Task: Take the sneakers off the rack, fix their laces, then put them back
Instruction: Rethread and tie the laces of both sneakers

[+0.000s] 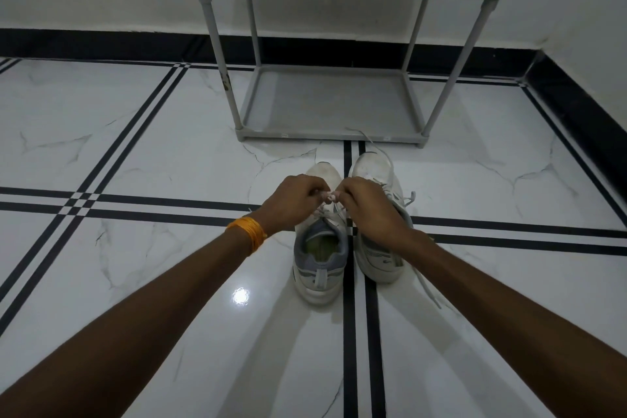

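Pinching the thin white laces [334,205] of the left white-and-grey sneaker [319,248] between my left hand [293,200] and right hand [366,204], I judge step 1 done. The right white sneaker [376,214], its laces trailing loose, stays untied on the white marble floor [135,146], near the empty grey plastic rack [332,102].

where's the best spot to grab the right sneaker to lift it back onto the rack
Probably the heel collar of the right sneaker, taken from above and behind. Its heel faces the person, its toe points at the rack, and the opening faces up, so fingers could hook inside. Gather its loose lace first; it trails on the floor.
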The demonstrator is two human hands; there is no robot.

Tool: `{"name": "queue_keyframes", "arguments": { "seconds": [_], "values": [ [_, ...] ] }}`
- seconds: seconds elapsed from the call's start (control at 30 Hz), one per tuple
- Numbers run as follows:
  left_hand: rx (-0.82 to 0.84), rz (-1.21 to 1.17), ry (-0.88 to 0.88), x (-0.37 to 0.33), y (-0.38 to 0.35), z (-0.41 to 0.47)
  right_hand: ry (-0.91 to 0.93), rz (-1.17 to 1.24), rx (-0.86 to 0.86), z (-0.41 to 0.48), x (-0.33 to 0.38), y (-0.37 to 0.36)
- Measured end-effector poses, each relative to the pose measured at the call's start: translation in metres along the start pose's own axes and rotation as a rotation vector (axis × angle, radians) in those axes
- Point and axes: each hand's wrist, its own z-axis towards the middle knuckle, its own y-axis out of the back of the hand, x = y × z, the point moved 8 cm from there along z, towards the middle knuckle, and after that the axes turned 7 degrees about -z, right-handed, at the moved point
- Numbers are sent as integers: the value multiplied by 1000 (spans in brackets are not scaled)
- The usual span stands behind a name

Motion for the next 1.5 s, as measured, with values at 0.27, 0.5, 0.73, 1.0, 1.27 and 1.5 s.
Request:
{"name": "queue_keyframes", "arguments": {
  "seconds": [0.27,0.5,0.73,1.0,1.27,1.5],
  "values": [
    [68,-640,305,14,1,-4,104,-85,-356,-8,14,35],
    [62,-638,309,18,4,-5,135,-98,-212,-4,25,27],
    [-16,-811,290,28,14,-10,119,-80,-163,-4,23,26],
    [-161,68,151,87,34,-33,54,-510,112,-31,-46,9],
    [-183,259,122,91,23,-37,131,-672,132,-28,-39,12],
    [-209,185,133,100,22,-41,50,-630,156,-31,-40,14]
  ]
}}
